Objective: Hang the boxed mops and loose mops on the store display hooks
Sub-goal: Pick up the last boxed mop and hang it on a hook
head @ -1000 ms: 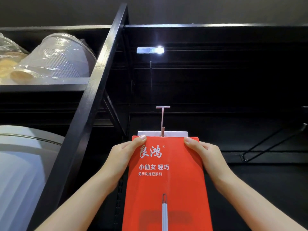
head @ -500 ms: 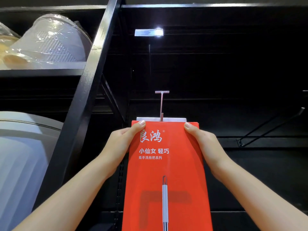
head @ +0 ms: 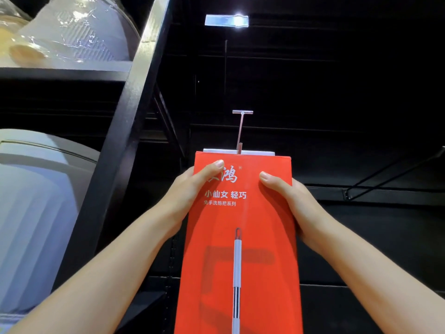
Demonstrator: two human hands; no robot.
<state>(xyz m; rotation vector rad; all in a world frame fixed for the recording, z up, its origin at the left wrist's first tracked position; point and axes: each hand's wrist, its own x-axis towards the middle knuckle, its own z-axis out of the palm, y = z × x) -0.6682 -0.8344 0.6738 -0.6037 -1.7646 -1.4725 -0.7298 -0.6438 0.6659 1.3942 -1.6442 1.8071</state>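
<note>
We face a dark display wall [head: 337, 97] of black panels and rails, a slanted black upright [head: 120, 141] to our left, with plastic-wrapped white tubs [head: 72, 32] shelved beyond it. A slim metal hook [head: 240, 131] juts out at centre. We hold the flat, glossy red mop box [head: 240, 237] upright just under it: left hand [head: 190, 189] and right hand [head: 286, 196] grip its side edges, thumbs pressed on the front face.

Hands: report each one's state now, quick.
Left hand: grips the red mop box at its left edge.
Right hand: grips the same box at its right edge.
</note>
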